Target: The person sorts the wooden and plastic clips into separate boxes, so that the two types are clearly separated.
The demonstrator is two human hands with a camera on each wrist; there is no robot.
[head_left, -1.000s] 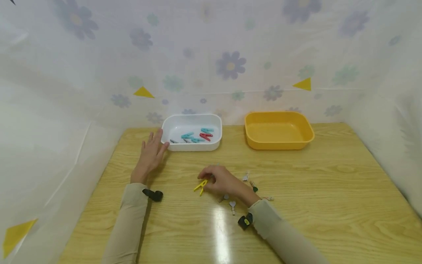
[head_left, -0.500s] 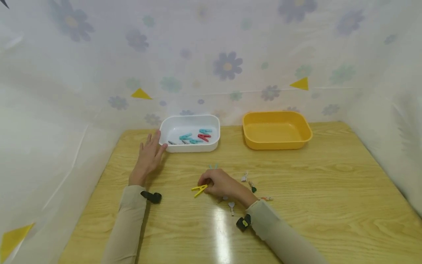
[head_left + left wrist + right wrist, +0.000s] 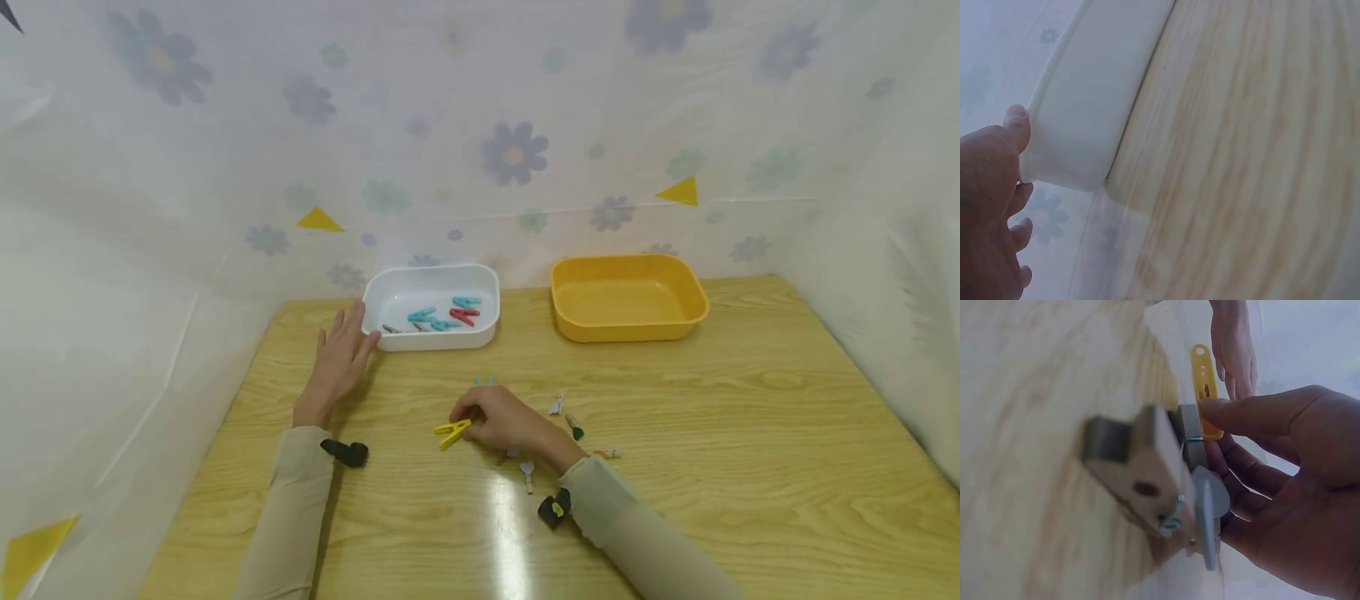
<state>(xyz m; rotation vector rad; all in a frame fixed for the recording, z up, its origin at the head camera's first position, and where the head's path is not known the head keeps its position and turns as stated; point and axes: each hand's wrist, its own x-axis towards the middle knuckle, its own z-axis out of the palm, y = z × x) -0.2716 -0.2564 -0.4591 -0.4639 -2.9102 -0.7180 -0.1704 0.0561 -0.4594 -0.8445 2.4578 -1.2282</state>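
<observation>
My right hand (image 3: 501, 418) pinches a yellow clothespin (image 3: 452, 433) between thumb and fingers, low over the middle of the table. In the right wrist view the yellow clothespin (image 3: 1204, 372) stands out past the thumb, and small wooden clothespins (image 3: 1141, 475) appear close beneath the hand. My left hand (image 3: 336, 362) touches the left end of the white tray (image 3: 442, 340), its thumb at the front corner and the fingers fairly straight along the side. Several clothespins lie in that tray, including light blue ones (image 3: 422, 315) and a red one (image 3: 464, 315).
Small wooden clips with heart decorations (image 3: 527, 475) lie around the right hand. Light blue tips (image 3: 484, 381) show just behind it, the rest hidden. A yellow tray (image 3: 630, 329) stands at the back right, before a flowered curtain (image 3: 450, 167).
The yellow clothespin has swung from pointing down-left to pointing more to the left. The light blue tips behind the right hand have come into view. My left hand stays at the white tray.
</observation>
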